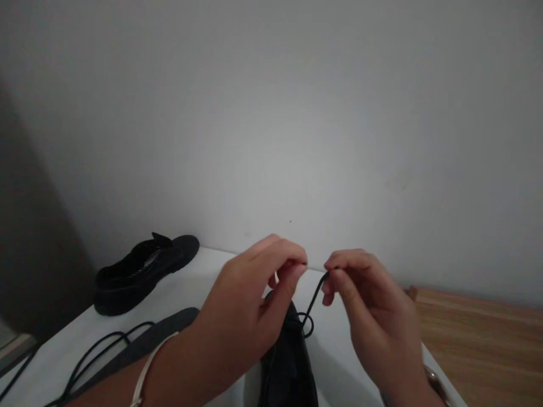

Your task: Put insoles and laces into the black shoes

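Note:
A black shoe (291, 367) stands on the white tabletop below my hands, its toe toward me and partly covered by my left forearm and hand. From its lacing rises a black shoelace (315, 297), pinched between the thumb and fingers of my right hand (373, 316). A small loop of lace hangs beside the shoe. My left hand (263, 294) is closed in a pinch just left of the right one, above the shoe. Only a tiny dark tip, apparently a lace end, peeks out of its fingertips. The two hands are apart.
Another black shoe (144, 268) rests at the far left by the wall. A dark grey insole-like flat piece (144, 339) and loose black cord (91, 353) lie left of my forearm. A wood-grain surface (479, 339) is at the right; a pale wall (297, 124) stands behind.

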